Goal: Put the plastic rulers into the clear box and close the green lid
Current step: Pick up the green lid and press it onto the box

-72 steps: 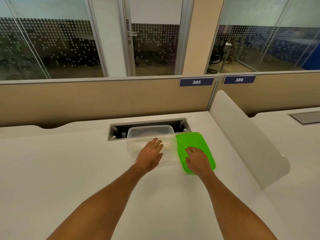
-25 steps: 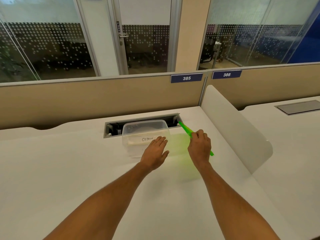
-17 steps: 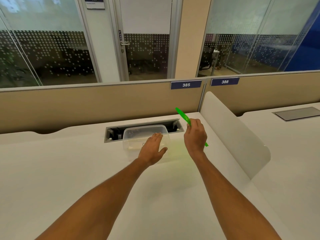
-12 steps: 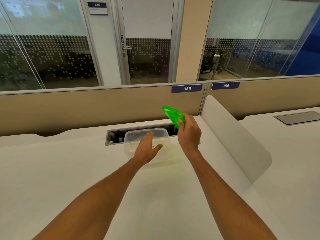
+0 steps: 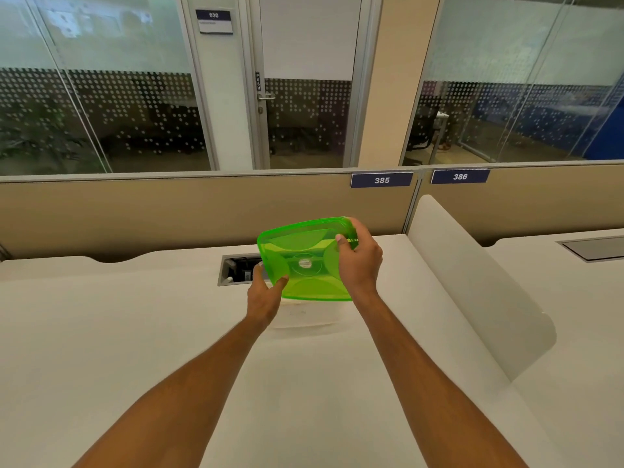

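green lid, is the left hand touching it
Touching. The head view shows the left hand with its thumb on the lower left edge of the green lid, which the right hand also grips.

- My right hand (image 5: 359, 261) and left hand (image 5: 265, 293) gripped the green lid (image 5: 304, 261), tilted between them.
- The clear box (image 5: 305, 314) sat just below my grip.

The counter (image 5: 135, 332) lies bare left of and in front of the box (image 5: 304, 314). A lid (image 5: 304, 261) covers the box from above; a cable slot (image 5: 236, 268) sits behind, a curved divider (image 5: 472, 282) on the right.
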